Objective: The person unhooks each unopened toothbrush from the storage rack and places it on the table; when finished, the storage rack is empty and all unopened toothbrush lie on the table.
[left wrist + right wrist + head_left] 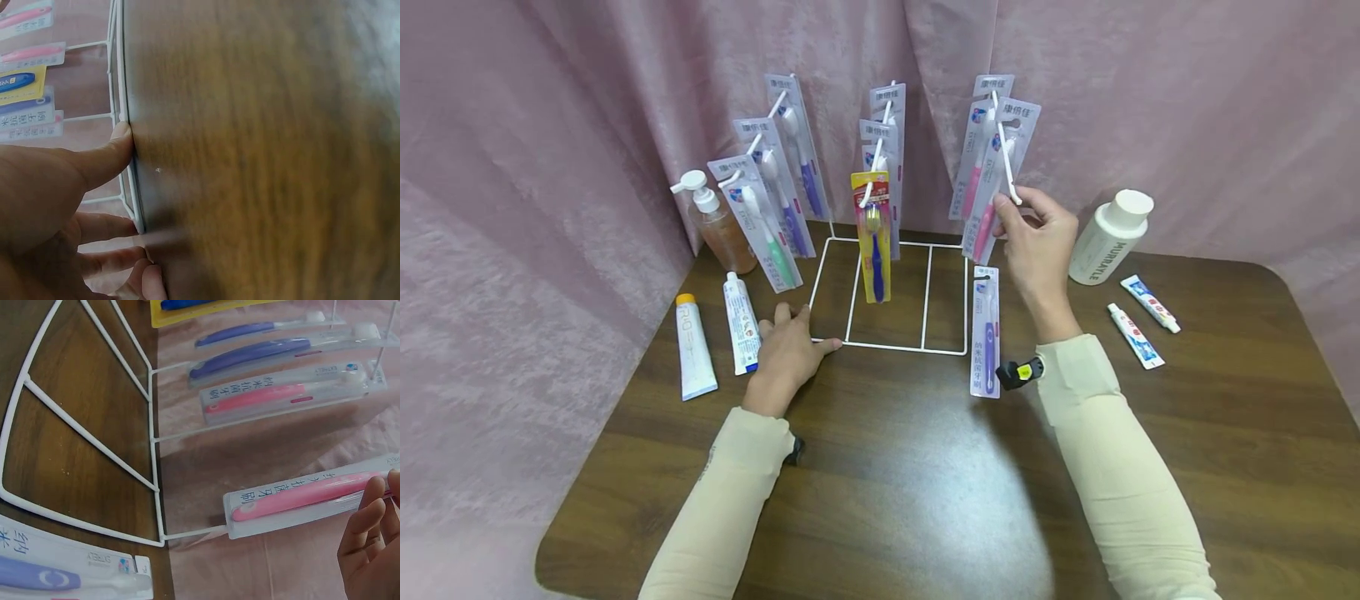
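Note:
My right hand (1039, 237) pinches the edge of a packaged pink toothbrush (986, 227) near the tip of the rack's right-hand hook; the right wrist view shows thumb and fingers at that package (306, 499). Another packaged pink toothbrush (970, 187) hangs behind it. My left hand (787, 354) lies with fingers spread at the front left corner of the white wire rack (895, 347), thumb against the front wire (128, 181). A yellow-carded blue toothbrush (877, 267) hangs on the middle hook, before other packs. On the left hook hang a green toothbrush pack (780, 260) and two purple ones.
A packaged purple toothbrush (987, 333) lies on the table right of the rack. A pump bottle (724, 235) and two toothpaste tubes (696, 350) are at the left. A white bottle (1107, 242) and two small tubes (1137, 337) lie beyond my right hand. A pink curtain (625, 125) hangs behind.

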Motion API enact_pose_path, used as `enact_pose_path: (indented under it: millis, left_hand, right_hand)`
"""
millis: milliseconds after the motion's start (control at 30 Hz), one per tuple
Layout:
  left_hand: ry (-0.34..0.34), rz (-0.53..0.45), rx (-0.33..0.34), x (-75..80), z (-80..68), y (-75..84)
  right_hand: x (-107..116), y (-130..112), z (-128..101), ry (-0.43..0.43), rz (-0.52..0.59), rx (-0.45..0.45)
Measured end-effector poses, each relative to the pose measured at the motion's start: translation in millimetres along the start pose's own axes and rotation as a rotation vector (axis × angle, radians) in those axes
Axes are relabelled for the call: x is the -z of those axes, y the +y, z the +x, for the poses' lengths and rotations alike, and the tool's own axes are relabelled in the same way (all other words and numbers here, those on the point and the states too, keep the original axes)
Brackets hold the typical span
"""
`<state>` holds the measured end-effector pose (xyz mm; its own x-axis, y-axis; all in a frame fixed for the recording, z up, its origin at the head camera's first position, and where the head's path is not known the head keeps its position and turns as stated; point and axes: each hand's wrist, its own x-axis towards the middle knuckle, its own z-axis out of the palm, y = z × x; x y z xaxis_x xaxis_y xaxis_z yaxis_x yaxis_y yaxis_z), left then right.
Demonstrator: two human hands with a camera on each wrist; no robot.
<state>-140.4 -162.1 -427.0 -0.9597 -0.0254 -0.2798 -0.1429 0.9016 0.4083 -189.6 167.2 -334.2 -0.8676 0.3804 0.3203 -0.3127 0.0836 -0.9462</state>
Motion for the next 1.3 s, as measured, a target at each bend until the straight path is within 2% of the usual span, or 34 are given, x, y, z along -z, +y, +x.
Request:
enact_pose_path:
  millis: [200,300,367,467,600,733,800,967,1100,1233,1300]
  left_hand:
    - [0.008,0.002,-0.013,-4.4,4.8,-8.1]
    - [0.0,0.001,-0.008,-3.2,2.8,-7.8]
    - [-0.005,-0.004,-0.006,-1.1,0.9,-6.3]
    - [-0.008,0.001,-0.008,1.5,-1.1,-4.1]
    - [0.003,0.014,-0.017,0.1,1.1,-6.5]
    - [0.0,0.026,-0.011,3.0,-3.4,-2.3]
    - [-0.003,0.024,-0.004,5.8,-8.1,2.5]
    - [0.001,0.017,-0.004,5.1,-9.4,4.5]
    - [0.004,0.001,-0.012,3.1,-5.4,1.5]
    - [0.001,0.004,-0.015,2.6,-3.4,1.0]
    - [0.0,0.007,-0.01,2.7,-3.6,2.4]
  right_hand:
    - [12.3,-5.8,-0.8,0.037,0.038,-0.028]
    - [25.3,-4.8,-6.9,0.072,0.006,-0.063]
    - [36.5,-1.8,-13.1,0.084,-0.069,-0.127]
    - [54.7,7.1,-25.3,0.056,-0.217,-0.272]
    - [75.6,26.8,-41.6,-0.048,-0.397,-0.488]
    - [86.3,46.9,-54.6,-0.138,-0.503,-0.606]
    - [88.1,52.4,-60.3,-0.166,-0.54,-0.625]
    - [89.8,61.9,-68.5,-0.2,-0.606,-0.646]
    - [93.3,75.2,-67.2,-0.191,-0.624,-0.65]
    - [101.7,104.3,-59.2,-0.174,-0.64,-0.637]
    - [102.6,110.6,-57.5,-0.164,-0.646,-0.623]
